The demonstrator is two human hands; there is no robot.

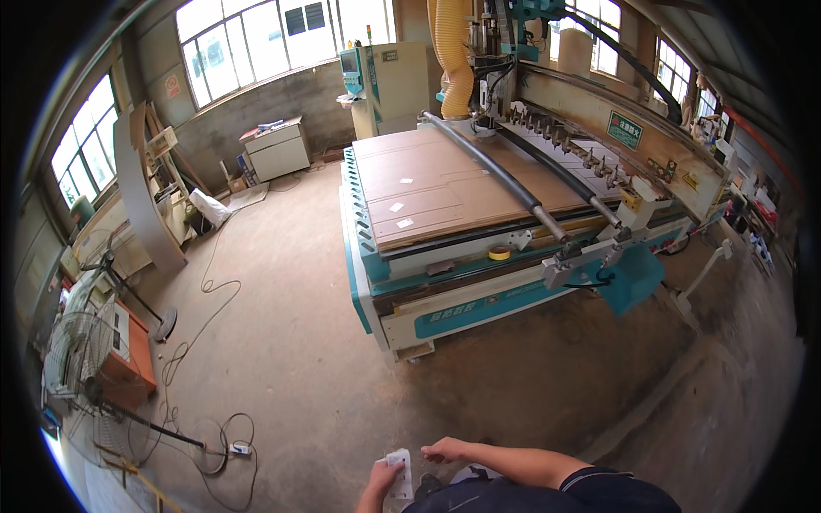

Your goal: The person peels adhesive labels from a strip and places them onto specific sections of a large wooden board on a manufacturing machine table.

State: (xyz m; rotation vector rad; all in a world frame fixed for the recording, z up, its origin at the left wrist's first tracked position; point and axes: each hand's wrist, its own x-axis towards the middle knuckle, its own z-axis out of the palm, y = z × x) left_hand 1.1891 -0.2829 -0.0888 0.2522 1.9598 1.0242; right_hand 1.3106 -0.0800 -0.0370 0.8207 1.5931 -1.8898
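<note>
Down near the lower edge, the left hand [380, 480] pinches small white labels [399, 473]. The right hand [446, 450] hovers just beside them, fingers loosely spread. Far ahead stands a router table [479, 301] bearing a brown board [453, 184].

My left hand [382, 479] holds a small white card [398, 474]; my right hand [446, 449] hovers just beside it, fingers loose. Ahead stands a teal router table [479, 312] carrying a brown board [445, 184].
</note>
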